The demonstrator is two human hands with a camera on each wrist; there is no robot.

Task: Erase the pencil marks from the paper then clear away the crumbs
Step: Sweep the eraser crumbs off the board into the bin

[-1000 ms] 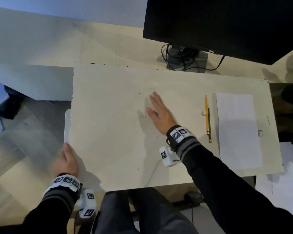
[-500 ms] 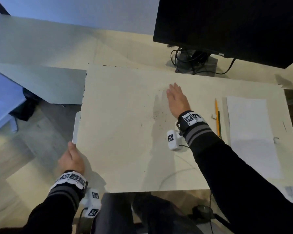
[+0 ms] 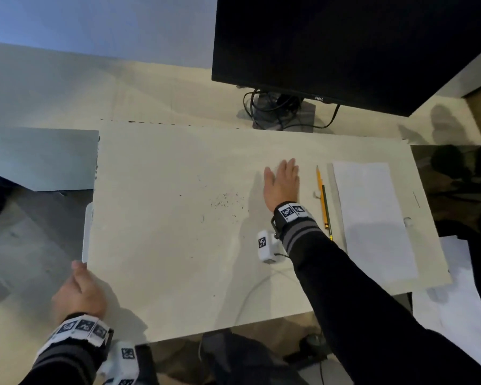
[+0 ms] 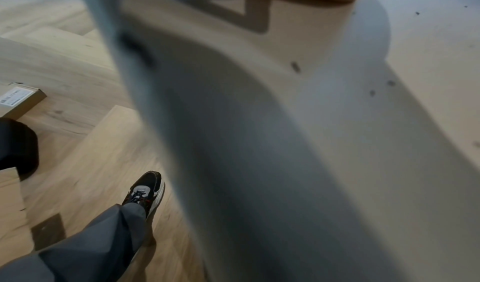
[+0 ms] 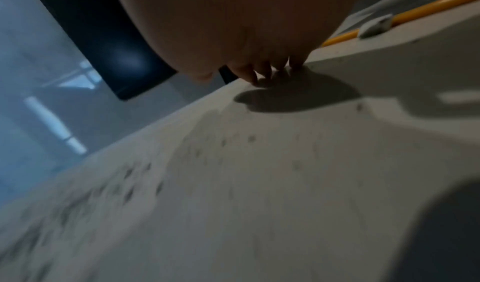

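Crumb-clearing step in hand. Right hand (image 3: 282, 184) flat on the bench (image 3: 164, 259), fingers (image 5: 253, 75) straight and together, holding nothing, just right of the scattered crumbs (image 3: 227, 201). Left hand (image 3: 78, 293) at the bench's left edge, gripping a white tray (image 3: 87, 232). Paper (image 3: 372, 218) far right, beside two pencils (image 3: 323, 195). Next, probably: sweep leftward, low and steady, toward that tray.

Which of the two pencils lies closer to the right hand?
The yellow pencil. It lies directly beside the right hand; the dark green pencil lies beyond it, nearer the paper.
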